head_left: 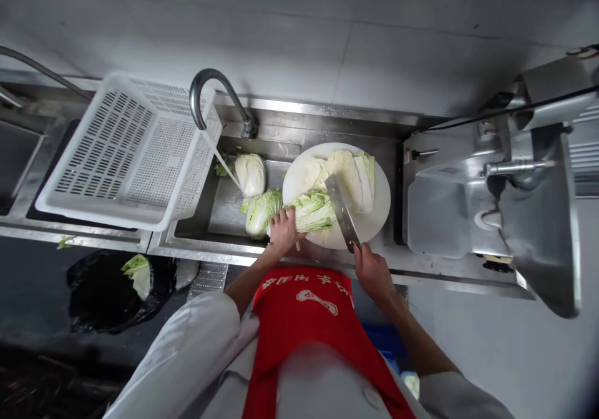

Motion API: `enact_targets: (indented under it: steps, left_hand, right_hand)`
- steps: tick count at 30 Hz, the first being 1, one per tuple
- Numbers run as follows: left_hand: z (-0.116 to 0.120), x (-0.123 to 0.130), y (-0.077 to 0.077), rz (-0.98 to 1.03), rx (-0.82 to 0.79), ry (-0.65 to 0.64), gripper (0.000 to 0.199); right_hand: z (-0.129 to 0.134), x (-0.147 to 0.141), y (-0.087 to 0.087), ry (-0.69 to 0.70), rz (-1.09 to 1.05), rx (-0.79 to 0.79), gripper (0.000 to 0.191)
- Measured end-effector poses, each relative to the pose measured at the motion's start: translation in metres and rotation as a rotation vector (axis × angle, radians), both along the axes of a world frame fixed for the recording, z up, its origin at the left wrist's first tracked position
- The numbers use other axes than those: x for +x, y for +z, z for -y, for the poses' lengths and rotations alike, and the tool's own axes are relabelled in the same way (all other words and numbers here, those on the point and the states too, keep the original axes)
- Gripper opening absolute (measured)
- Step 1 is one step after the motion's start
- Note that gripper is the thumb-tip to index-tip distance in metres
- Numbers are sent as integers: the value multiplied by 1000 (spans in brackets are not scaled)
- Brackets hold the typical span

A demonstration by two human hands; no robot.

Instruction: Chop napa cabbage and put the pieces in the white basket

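My right hand [373, 273] is closed around the handle of a cleaver [343, 214]. Its broad blade slants up and left over a round white cutting board [381, 219]. At the board's left edge, my left hand [282, 230] holds the left end of a napa cabbage piece [313, 211], its fingertips resting on the leaves. The blade stands at that piece's right end; whether it touches cannot be told. Behind it on the board lie more cabbage pieces [349, 172], showing pale cut leaves. Two whole napa cabbages [250, 174] lie in the sink [224, 210], left of the board.
A curved faucet [219, 75] runs a stream of water into the sink. Left of it stands a large white perforated basket [126, 157]. A metal slicing machine [491, 188] occupies the right side. A black bag [98, 288] with a leaf sits low at left.
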State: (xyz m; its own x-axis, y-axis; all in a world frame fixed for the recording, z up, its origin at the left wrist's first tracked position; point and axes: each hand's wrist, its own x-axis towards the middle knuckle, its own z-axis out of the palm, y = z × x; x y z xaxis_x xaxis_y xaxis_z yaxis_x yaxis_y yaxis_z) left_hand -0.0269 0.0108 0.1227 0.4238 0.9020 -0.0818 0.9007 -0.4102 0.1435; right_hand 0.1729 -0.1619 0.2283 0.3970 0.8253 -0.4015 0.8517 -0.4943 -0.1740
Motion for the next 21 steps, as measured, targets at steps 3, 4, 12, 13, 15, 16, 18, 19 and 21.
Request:
enact_targets:
  steps: [3,4,12,13,15,16,18,19,21]
  left_hand:
    - [3,5,1,5,-5,17,90]
    - [2,5,2,9,-5,8,91]
    - [-2,2,-1,76,-29,-20,91]
    - [-2,3,-1,81,-30,-11,90]
    - [-1,4,0,81,-25,8,90]
    - [-1,5,1,80,-21,18,90]
    - [0,8,1,81,-14,34,90]
    - [1,9,2,83,-15,41,90]
    - [1,10,2,88,-25,47,91]
  right_hand:
    - [-15,-3,14,80,27,-149,30]
    - [-21,-3,15,100,36,-190,31]
    - [-98,-2,-29,178,13,-217,37]
    - [-103,-2,-30,181,17,-212,38]
    - [-101,0,-22,179,46,-201,37]
    - [-96,1,-14,178,68,-196,37]
    - [-78,0,5,177,108,-191,36]
    - [-69,-2,14,182,114,-194,36]
    - [-51,-6,26,208,91,-217,35]
